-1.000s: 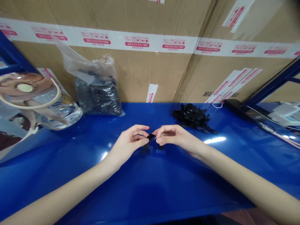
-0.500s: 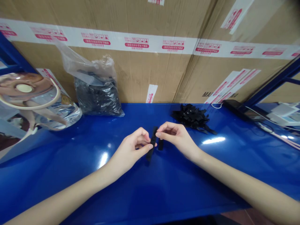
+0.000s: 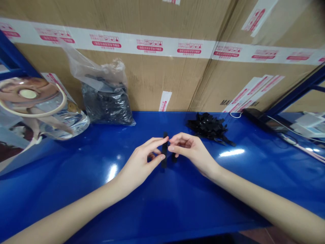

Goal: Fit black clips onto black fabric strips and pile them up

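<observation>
My left hand (image 3: 143,157) has a narrow black strip (image 3: 164,160) between thumb and fingers. The strip stands nearly straight up and down in the picture, its index fingertip resting near the upper part. Close against its right side is my right hand (image 3: 186,145), with curled fingers and thumb and index fingertips at the strip's edge. A second, shorter black piece (image 3: 174,158) shows beneath the right fingers, mostly hidden by them; it seems held there. Behind my right hand lies a pile of black strips (image 3: 208,127).
A clear plastic bag (image 3: 108,98) of black pieces leans against the cardboard boxes (image 3: 147,74) at the back. On the left stands a transparent jug (image 3: 68,122) with a strap. A dark device (image 3: 256,117) and cables are at the right on the blue table (image 3: 157,210).
The black strip has turned more upright. My left index finger has stretched out along its upper part, and my right fingers have curled over more of the second piece.
</observation>
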`<action>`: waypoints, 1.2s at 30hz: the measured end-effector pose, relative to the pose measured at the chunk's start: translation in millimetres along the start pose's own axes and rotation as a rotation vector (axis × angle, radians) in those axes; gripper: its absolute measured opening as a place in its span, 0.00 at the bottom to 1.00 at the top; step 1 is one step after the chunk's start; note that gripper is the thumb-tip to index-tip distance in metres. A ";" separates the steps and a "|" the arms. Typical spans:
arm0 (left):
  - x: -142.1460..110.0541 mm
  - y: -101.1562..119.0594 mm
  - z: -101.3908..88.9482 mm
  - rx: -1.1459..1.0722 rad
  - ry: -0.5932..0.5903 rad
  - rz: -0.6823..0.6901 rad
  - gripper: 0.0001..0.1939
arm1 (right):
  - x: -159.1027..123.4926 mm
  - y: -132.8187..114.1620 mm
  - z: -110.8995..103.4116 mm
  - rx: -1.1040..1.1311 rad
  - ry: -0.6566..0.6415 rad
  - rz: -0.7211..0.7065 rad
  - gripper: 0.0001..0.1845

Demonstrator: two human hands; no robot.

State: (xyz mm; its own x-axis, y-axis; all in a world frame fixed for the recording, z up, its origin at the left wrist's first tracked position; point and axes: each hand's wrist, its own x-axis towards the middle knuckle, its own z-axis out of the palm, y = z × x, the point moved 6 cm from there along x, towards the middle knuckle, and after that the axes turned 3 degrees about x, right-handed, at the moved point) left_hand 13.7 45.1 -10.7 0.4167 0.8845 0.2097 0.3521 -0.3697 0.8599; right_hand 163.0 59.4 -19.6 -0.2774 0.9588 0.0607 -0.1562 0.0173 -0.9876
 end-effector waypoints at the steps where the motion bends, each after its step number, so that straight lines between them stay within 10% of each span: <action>1: -0.8 0.9 0.8 0.007 -0.004 0.014 0.22 | -0.4 2.5 1.2 0.012 -0.007 0.006 0.12; 36: -0.5 -1.0 4.8 -0.414 -0.108 -0.066 0.25 | 2.5 15.5 1.9 0.106 -0.050 0.145 0.07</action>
State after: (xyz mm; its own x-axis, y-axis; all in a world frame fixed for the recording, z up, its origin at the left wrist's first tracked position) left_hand 17.1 43.7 -13.9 0.4980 0.8593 0.1169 0.0242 -0.1486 0.9886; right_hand 158.0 61.5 -34.5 -0.3502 0.9339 -0.0713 -0.2094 -0.1522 -0.9659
